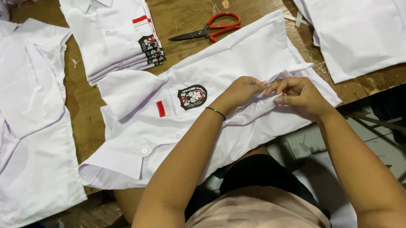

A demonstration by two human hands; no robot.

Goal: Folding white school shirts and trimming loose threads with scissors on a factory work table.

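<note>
Your left hand + right hand both pinch-closed on white shirt hem, holding fold taut on table; red scissors lie nearby

Shot from a single head-worn camera, looking almost straight down over chest and forearms onto the near edge of a wooden table. Held close, within arm's reach of the tabletop. Faced away from the body, with the far side of the table at top of frame. Caught floor at bottom right.
</note>
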